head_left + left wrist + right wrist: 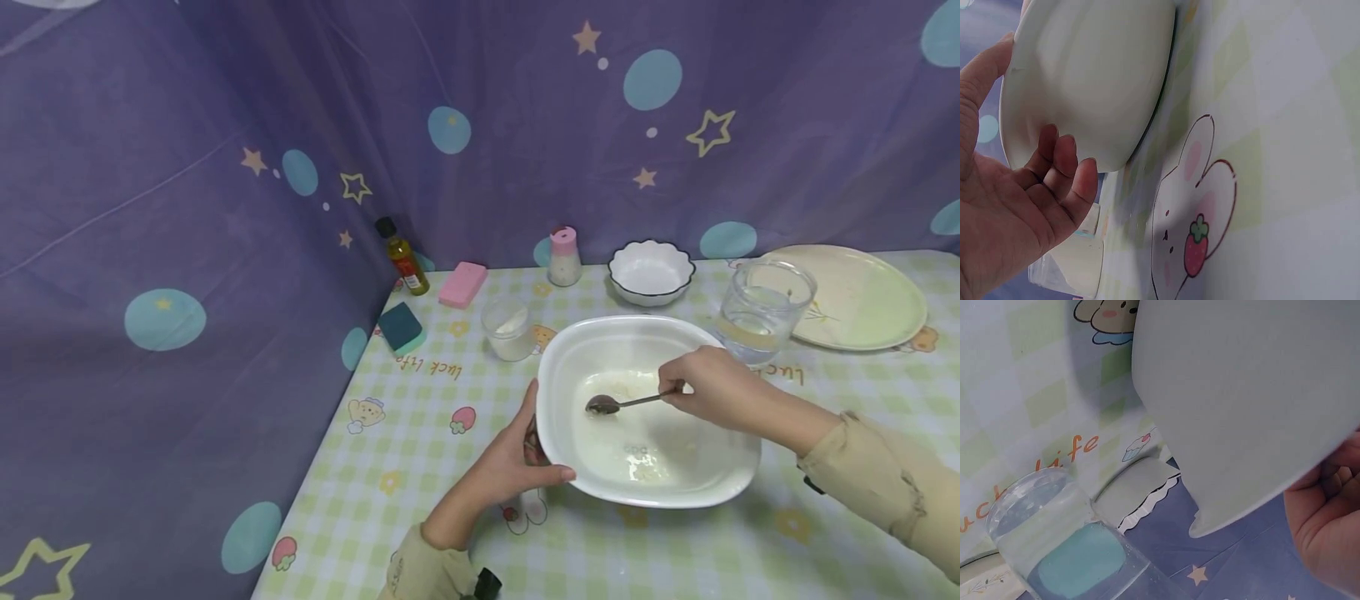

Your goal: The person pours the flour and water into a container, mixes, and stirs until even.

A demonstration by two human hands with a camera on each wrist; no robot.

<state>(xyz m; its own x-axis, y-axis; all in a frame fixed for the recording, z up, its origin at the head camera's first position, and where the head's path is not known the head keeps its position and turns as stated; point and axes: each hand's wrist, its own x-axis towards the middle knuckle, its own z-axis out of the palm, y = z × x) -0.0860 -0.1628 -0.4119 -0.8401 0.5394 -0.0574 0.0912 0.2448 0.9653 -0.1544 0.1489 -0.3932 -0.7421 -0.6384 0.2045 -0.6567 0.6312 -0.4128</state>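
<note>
Gripping white basin [720,467] with left hand [510,462], pinching spoon [603,405] inside it with right hand [708,387]; best stirred gently, low.

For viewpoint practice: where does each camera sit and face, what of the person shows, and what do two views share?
Head: on the head, facing forward and down at the bowl; left hand, right hand and sleeves show.
Left wrist: on that wrist, facing the bowl's outside and cloth; left hand shows.
Right wrist: on that wrist, facing glass and bowl's outside; part of right hand shows.
Shared: glass, in head and right wrist.
</note>
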